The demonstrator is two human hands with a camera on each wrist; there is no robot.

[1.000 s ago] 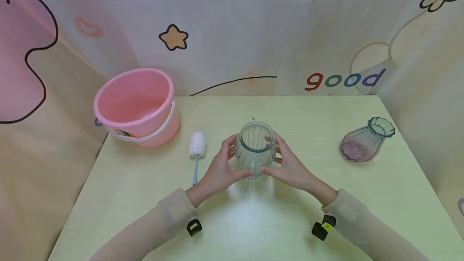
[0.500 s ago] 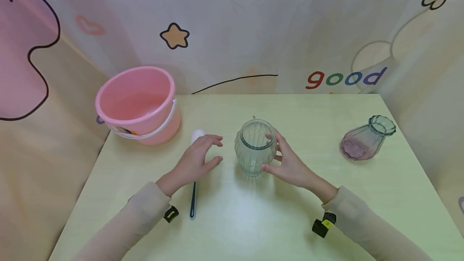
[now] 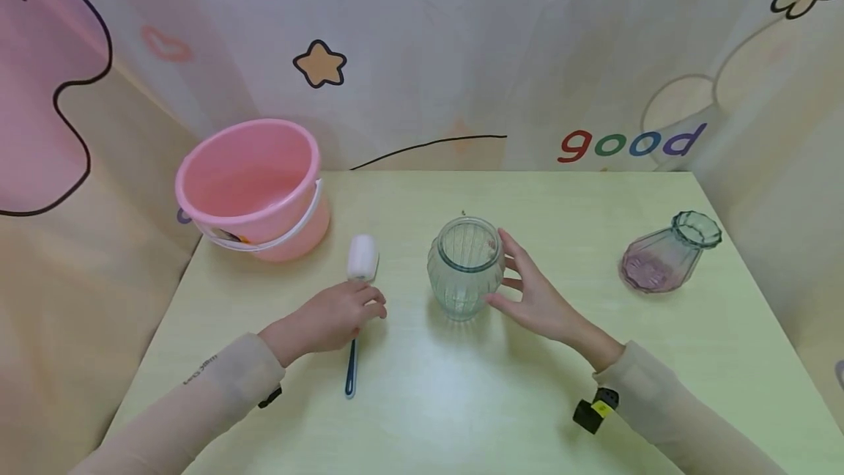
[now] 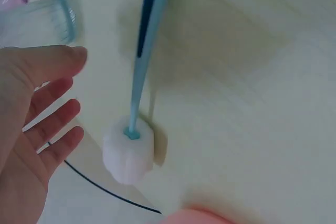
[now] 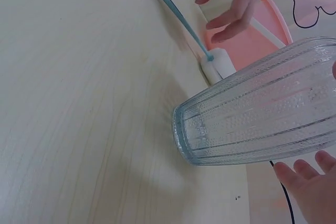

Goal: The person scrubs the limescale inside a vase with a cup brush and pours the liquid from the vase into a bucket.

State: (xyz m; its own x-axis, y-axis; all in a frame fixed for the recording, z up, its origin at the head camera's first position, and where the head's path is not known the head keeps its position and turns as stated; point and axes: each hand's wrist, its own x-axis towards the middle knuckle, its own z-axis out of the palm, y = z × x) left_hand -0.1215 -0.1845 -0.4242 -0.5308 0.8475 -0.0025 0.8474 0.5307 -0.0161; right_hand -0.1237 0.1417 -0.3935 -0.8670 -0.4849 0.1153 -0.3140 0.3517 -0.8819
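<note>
A clear ribbed glass jar [image 3: 461,284] stands upright mid-table. Beside its right side is my right hand [image 3: 537,299], fingers spread and thumb near the glass; in the right wrist view its fingertips [image 5: 302,171] lie just off the jar [image 5: 252,116], though contact elsewhere is unclear. My left hand [image 3: 330,317] hovers over the blue handle of a sponge bottle brush [image 3: 362,259], partly hiding it. From the left wrist, that hand [image 4: 31,119] appears with loose fingers, apart from the brush's white sponge head [image 4: 128,156].
A pink bucket [image 3: 310,237] with a white handle stands at the back left. On the right, a glass vase [image 3: 659,262] with a purple-tinted base lies tilted on the table [image 3: 428,402]. A printed curtain [image 3: 422,57] hangs behind the table.
My left hand has let go of the jar and moved left over the brush handle. The right hand has eased slightly right, its fingers spreading from the jar, which stays in place.
</note>
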